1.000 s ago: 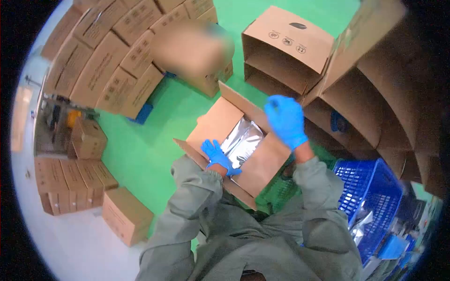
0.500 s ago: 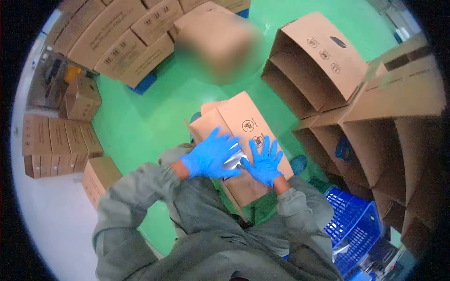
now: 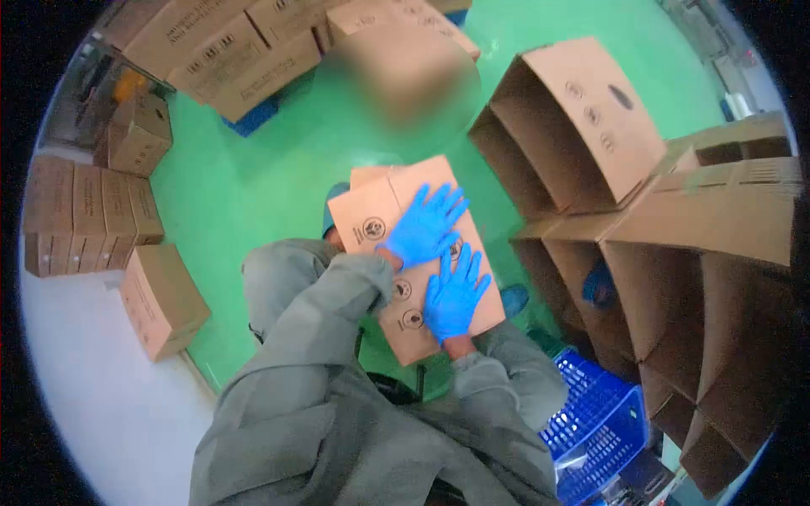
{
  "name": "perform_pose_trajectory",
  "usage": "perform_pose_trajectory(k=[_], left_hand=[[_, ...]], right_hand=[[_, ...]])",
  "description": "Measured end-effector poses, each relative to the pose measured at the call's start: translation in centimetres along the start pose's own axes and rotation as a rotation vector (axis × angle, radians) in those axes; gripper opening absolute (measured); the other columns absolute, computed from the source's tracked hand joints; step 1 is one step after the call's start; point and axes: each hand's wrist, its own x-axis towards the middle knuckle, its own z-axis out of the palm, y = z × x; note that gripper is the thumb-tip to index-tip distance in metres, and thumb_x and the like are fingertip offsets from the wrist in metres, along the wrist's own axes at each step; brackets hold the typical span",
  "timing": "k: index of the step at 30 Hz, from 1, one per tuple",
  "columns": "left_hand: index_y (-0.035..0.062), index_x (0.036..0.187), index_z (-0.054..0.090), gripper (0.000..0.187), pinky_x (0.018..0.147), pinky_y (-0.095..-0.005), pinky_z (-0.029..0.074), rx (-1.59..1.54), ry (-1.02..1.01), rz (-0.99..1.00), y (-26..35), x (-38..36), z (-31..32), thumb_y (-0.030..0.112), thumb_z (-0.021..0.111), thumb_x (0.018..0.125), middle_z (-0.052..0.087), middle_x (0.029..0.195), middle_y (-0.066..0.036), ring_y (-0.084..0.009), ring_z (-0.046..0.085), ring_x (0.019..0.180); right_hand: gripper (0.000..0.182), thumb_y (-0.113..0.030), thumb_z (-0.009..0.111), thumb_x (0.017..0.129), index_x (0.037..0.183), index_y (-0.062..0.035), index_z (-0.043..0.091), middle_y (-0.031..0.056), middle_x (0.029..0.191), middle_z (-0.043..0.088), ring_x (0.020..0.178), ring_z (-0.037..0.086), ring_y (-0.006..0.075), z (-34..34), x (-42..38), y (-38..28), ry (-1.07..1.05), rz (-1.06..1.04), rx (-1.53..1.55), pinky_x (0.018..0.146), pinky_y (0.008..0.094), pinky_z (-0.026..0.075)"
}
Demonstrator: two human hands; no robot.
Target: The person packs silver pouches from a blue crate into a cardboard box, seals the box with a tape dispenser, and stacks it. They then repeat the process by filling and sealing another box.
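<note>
A brown cardboard box [image 3: 405, 334] stands in front of my lap with its printed top flaps laid over the opening. My left hand [image 3: 424, 226], in a blue glove, lies on the upper part of the top with its fingers spread. Just below it, my right hand [image 3: 456, 295], also blue-gloved, presses flat near the right flap, fingers apart. Both palms touch the cardboard and neither hand grips anything. What is inside the box is hidden by the flaps.
Open cardboard boxes [image 3: 582, 126] stand at the right, stacked like shelves. A blue plastic basket [image 3: 595, 438] sits by my right leg. Closed cartons [image 3: 89, 215] line the left side, and more cartons [image 3: 270, 80] are piled at the back on the green floor [image 3: 245, 185].
The near and left flaps have come down over the opening, covering the silvery thing seen before. My left hand has moved up and right across the top, while my right hand stays on the box.
</note>
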Motion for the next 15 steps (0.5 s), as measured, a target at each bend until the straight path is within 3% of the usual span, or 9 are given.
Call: perform_pose_trajectory(k=[3, 5, 7, 9, 11, 13, 15], left_hand=[[0.0007, 0.142, 0.038, 0.062, 0.114, -0.0568, 0.018, -0.006, -0.039, 0.002, 1.3, -6.0, -0.8, 0.035, 0.05, 0.091, 0.034, 0.15, -0.017, -0.0344, 0.03, 0.14], [0.001, 0.143, 0.036, 0.063, 0.115, -0.0563, 0.017, -0.291, -0.131, 0.045, 1.4, -9.6, -2.8, 0.033, 0.05, 0.091, 0.033, 0.151, -0.018, -0.0333, 0.027, 0.142], [0.0023, 0.146, 0.033, 0.067, 0.116, -0.0555, 0.015, -0.259, -0.093, 0.071, 1.2, -9.8, -2.7, 0.033, 0.051, 0.089, 0.031, 0.153, -0.016, -0.0311, 0.026, 0.143], [0.0032, 0.146, 0.032, 0.068, 0.116, -0.0538, 0.016, -0.274, -0.125, 0.019, 1.3, -9.7, -2.8, 0.034, 0.051, 0.089, 0.031, 0.153, -0.013, -0.0293, 0.028, 0.143], [0.0037, 0.146, 0.032, 0.068, 0.117, -0.0529, 0.017, -0.249, -0.141, 0.005, 0.8, -9.2, -3.1, 0.034, 0.051, 0.089, 0.032, 0.153, -0.012, -0.0287, 0.028, 0.142], [0.0041, 0.146, 0.033, 0.067, 0.117, -0.052, 0.017, -0.274, -0.213, -0.018, 1.5, -10.4, -2.8, 0.035, 0.05, 0.089, 0.032, 0.153, -0.011, -0.028, 0.029, 0.142], [0.005, 0.146, 0.033, 0.067, 0.117, -0.0513, 0.019, -0.267, -0.174, -0.013, 1.0, -9.3, -2.9, 0.036, 0.049, 0.089, 0.032, 0.153, -0.01, -0.0272, 0.029, 0.142]], right_hand=[[0.063, -0.033, 0.05, 0.091, 0.149, -0.0161, 0.032, 0.0175, 0.156, 0.021, 0.144, 0.015, 0.0401, 0.0, 0.1, -0.4, -0.015, -0.007, 0.033, 0.109, 0.0659, 0.013], [0.063, -0.033, 0.051, 0.091, 0.149, -0.0168, 0.032, 0.0178, 0.155, 0.021, 0.144, 0.015, 0.0403, -1.3, 0.0, -0.9, -0.023, 0.012, 0.026, 0.109, 0.0661, 0.013], [0.066, -0.033, 0.052, 0.09, 0.15, -0.0176, 0.03, 0.0175, 0.156, 0.02, 0.143, 0.014, 0.0415, -1.4, 0.1, -0.9, -0.014, -0.004, 0.041, 0.107, 0.0689, 0.012], [0.058, -0.028, 0.053, 0.09, 0.145, -0.0171, 0.038, 0.0206, 0.149, 0.033, 0.139, 0.028, 0.0398, -2.7, 0.5, -0.3, -0.07, -0.032, 0.042, 0.109, 0.0612, 0.022], [0.052, -0.022, 0.056, 0.089, 0.138, -0.0091, 0.047, 0.0235, 0.137, 0.047, 0.129, 0.044, 0.0368, -5.7, 6.0, 4.5, -0.269, -0.24, 0.501, 0.108, 0.0477, 0.034], [0.042, -0.017, 0.053, 0.094, 0.13, 0.0034, 0.051, 0.0193, 0.133, 0.053, 0.122, 0.052, 0.029, -9.6, 17.5, 13.2, 0.086, -0.084, 1.118, 0.105, 0.0389, 0.04], [0.047, -0.028, 0.042, 0.101, 0.136, 0.003, 0.046, 0.014, 0.14, 0.048, 0.126, 0.047, 0.0227, -9.3, 25.0, 18.3, 0.212, 0.172, 1.314, 0.108, 0.0344, 0.035]])
